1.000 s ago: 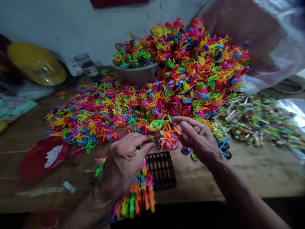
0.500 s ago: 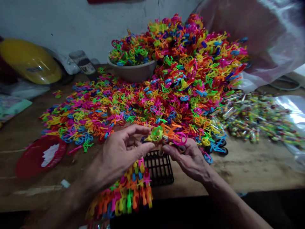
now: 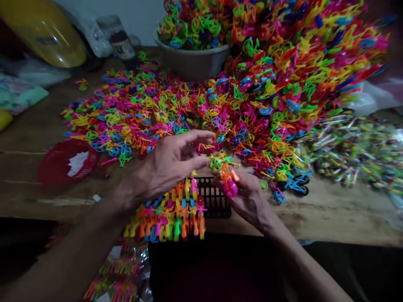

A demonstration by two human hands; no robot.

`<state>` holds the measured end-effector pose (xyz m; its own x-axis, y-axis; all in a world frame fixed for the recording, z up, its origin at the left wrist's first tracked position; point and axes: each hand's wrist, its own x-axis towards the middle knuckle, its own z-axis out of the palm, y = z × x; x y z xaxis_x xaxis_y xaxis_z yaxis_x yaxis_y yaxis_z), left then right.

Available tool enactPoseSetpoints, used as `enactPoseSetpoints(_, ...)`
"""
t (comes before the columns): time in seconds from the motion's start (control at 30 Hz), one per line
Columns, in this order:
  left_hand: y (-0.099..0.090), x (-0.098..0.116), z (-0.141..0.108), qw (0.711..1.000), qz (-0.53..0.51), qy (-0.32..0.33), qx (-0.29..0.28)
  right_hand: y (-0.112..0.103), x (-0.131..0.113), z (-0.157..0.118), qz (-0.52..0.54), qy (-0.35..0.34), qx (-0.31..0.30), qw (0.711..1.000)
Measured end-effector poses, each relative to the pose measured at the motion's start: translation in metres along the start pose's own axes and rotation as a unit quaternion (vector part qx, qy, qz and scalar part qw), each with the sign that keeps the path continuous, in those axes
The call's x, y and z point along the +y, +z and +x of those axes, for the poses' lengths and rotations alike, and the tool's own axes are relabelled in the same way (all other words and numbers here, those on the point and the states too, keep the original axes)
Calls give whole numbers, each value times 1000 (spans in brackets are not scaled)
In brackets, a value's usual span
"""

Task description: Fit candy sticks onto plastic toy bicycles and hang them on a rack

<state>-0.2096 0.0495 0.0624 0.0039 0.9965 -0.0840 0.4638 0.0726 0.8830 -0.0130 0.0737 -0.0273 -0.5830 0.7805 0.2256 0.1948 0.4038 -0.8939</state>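
Note:
My right hand point(image 3: 247, 195) is closed round a small plastic toy bicycle point(image 3: 227, 178) with an orange frame, a pink wheel and a green wheel. Just left of the toy, my left hand point(image 3: 176, 161) has its thumb and fingers apart, with nothing between them. Below the hands lies a black slotted rack point(image 3: 214, 201). Rows of colourful plastic toys point(image 3: 170, 222) stand at its left, partly under my left wrist. Behind my hands spreads a large heap of loose toy pieces point(image 3: 195, 113).
A grey bowl point(image 3: 197, 63) full of pieces stands at the back. On the left are a red basket point(image 3: 50, 167) with white papers, a bottle point(image 3: 118, 40) and a yellow helmet point(image 3: 47, 33). Wrapped sticks point(image 3: 352, 151) lie at right.
The view has tilted down and closer. The toy has turned in my right hand, its pink wheel now lower. My left fingers have come away from it.

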Motion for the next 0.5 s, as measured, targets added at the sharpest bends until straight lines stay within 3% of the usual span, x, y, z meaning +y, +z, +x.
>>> enactPoseSetpoints(0.07, -2, -2, -13, 985, 112, 21, 128, 9, 7, -6, -45, -16, 7, 999)
enactPoseSetpoints(0.13, 2, -12, -25, 953, 230, 54, 191, 20, 12, -8, -47, -25, -3, 999)
enactPoseSetpoints(0.17, 6, -20, -29, 937, 280, 83, 190, 25, 13, -7, -41, -27, -11, 999)
enactPoseSetpoints(0.27, 18, -47, -35, 918, 348, 156, 108, 37, 15, -1, -24, 0, -45, 999)
enactPoseSetpoints(0.37, 24, -63, -33, 919, 359, 151, 59, 43, 15, 4, -8, 37, -62, 997)
enactPoseSetpoints(0.5, 24, -62, -32, 922, 358, 133, 63, 43, 15, 3, -22, 47, -55, 997)
